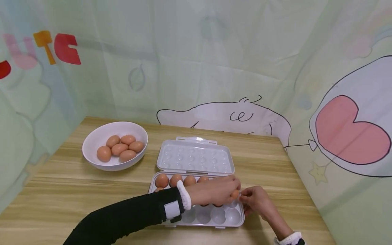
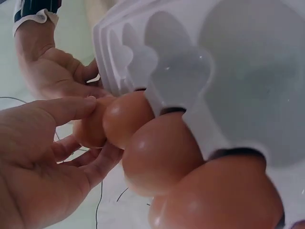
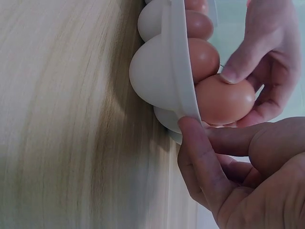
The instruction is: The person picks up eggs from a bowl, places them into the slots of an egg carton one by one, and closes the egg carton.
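Note:
My left hand (image 1: pixel 215 190) reaches across the plastic egg box (image 1: pixel 203 215) and holds a brown egg (image 3: pixel 226 99) between thumb and fingers. That egg is at the box's right end, in the second row from the hinge; whether it touches the bottom of its cup is hidden. My right hand (image 1: pixel 260 202) pinches the box's right rim (image 3: pixel 187 71) between thumb and fingers. Brown eggs (image 1: pixel 162 180) fill the back row as far as it shows, and more (image 2: pixel 162 152) stand in the row being worked on. Empty cups (image 1: pixel 218 215) show along the front. My left forearm hides part of the box.
The box's lid (image 1: pixel 196 156) lies open behind it, hinged to the base. A white bowl (image 1: pixel 92 153) with several brown eggs (image 1: pixel 119 149) stands at the back left. A printed curtain (image 1: pixel 196 68) encloses the wooden table (image 1: pixel 55 204) at the back and sides.

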Available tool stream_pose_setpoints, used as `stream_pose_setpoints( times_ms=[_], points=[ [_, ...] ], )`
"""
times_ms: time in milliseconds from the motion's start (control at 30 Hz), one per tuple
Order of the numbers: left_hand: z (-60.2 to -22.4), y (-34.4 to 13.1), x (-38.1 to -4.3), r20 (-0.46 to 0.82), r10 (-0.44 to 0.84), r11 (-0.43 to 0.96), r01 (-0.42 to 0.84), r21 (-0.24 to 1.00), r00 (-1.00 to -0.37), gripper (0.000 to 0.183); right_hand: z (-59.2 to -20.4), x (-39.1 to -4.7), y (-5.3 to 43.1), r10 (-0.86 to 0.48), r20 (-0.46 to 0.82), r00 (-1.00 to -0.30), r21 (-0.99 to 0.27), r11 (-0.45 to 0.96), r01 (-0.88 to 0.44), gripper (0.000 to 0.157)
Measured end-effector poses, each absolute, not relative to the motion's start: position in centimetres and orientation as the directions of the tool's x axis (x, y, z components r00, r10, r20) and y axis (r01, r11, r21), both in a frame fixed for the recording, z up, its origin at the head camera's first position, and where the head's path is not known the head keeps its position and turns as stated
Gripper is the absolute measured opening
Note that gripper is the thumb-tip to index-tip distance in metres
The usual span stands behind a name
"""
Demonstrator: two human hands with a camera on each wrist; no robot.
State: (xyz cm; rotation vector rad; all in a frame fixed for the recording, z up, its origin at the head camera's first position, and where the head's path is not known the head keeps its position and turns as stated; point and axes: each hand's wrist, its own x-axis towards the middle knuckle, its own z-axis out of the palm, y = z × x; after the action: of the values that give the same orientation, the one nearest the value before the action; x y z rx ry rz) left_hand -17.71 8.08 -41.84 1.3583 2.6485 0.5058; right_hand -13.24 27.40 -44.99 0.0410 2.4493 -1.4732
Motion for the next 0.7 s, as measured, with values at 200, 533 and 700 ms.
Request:
stream_pose_setpoints(
  times_ms=[200, 533, 700],
  points=[
    [-42.4, 8.3, -17.4, 0.07, 0.816, 0.543, 0.802, 0.25, -0.574, 0.015, -45.0, -13.3, 27.3, -0.11, -0.252, -0.962, -0.859, 0.482, 0.17, 0.011],
    [-43.0, 8.5, -17.1, 0.095, 0.832, 0.526, 0.831, 0.184, -0.547, 0.014, -45.4, -13.0, 27.4, -0.131, -0.232, -0.964, -0.871, 0.468, 0.146, 0.013],
    [-43.6, 8.8, -16.9, 0.155, 0.87, 0.474, 0.881, -0.004, -0.467, 0.013, -45.6, -12.8, 27.5, -0.143, -0.233, -0.962, -0.879, 0.455, 0.145, 0.015]
  ],
)
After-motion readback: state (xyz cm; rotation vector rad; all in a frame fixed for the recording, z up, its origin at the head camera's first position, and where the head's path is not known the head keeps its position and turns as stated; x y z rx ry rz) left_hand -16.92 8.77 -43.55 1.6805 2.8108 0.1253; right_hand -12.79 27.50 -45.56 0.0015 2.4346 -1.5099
